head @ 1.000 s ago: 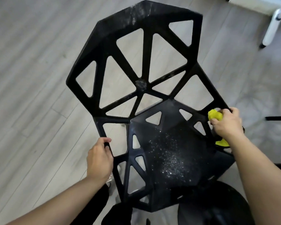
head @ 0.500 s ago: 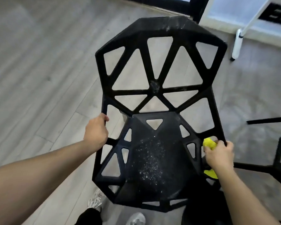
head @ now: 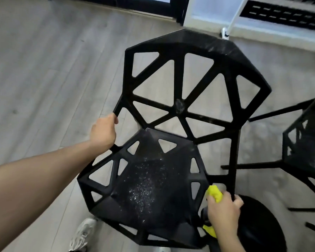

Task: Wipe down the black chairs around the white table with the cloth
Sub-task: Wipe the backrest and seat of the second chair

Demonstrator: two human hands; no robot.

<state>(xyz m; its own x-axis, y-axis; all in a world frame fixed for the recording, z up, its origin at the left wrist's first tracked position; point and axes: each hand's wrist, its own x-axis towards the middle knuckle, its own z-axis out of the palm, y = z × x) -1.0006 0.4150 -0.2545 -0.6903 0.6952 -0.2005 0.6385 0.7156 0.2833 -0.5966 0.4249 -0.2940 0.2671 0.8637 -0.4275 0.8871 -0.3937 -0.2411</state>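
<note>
Gripping the black plastic chair with triangular cut-outs (head: 178, 106) at its left frame edge, the left hand (head: 103, 131) curls its fingers around a bar; the right hand (head: 223, 213) clutches the crumpled yellow cloth (head: 215, 193) against the chair's right edge, above the grey wooden floor (head: 44, 70)

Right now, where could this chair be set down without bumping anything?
Bare wood floor left of the black chair, beyond the left hand. Crowded on the right: a second chair and round black base by the right hand with the yellow cloth.
</note>
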